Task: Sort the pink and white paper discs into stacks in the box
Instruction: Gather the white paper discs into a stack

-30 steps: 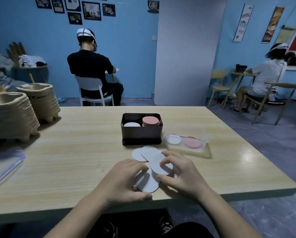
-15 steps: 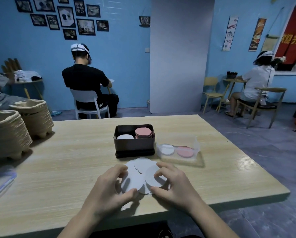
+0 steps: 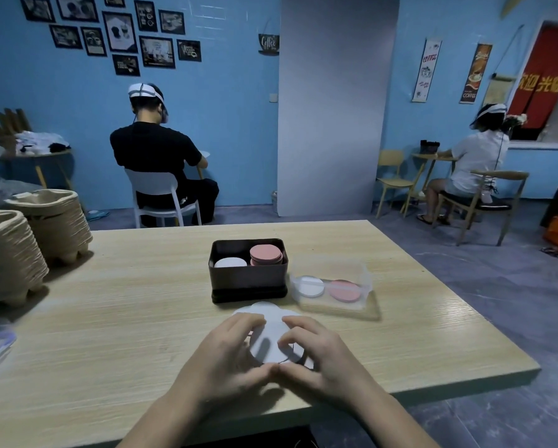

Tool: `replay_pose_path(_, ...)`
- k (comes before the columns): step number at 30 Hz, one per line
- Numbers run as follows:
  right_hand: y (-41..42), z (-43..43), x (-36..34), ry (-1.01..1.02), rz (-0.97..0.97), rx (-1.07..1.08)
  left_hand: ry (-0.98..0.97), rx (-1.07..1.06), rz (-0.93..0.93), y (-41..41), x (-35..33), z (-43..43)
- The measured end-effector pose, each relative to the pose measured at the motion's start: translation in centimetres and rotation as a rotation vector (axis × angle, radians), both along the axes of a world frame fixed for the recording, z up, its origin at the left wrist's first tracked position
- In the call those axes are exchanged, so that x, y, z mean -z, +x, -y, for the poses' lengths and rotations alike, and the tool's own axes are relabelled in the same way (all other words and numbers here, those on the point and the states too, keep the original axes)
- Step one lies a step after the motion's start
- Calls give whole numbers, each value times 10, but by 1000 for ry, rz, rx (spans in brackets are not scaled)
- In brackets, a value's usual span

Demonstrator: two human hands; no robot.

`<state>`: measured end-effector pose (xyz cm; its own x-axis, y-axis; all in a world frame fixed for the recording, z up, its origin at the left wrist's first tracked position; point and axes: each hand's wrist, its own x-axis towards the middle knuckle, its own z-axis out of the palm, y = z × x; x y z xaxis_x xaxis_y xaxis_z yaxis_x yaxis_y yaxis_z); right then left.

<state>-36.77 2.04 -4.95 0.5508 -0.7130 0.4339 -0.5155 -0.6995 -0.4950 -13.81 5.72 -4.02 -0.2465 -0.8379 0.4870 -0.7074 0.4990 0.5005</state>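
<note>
White paper discs (image 3: 272,345), more spread half a second ago, now lie gathered near the table's (image 3: 109,318) near edge, left hand (image 3: 225,360) and right hand (image 3: 319,357) cupped together around them; a wall sign (image 3: 268,43) reads "Coffee".
</note>
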Motion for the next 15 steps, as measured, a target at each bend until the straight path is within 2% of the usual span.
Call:
replay_pose_path(4, -1, 1, 1, 26, 23, 5, 54, 9, -94, 5, 3, -1)
replay_pose_path(15, -3, 1, -2, 63, -7, 6, 111, 100, -144, 3, 0, 11)
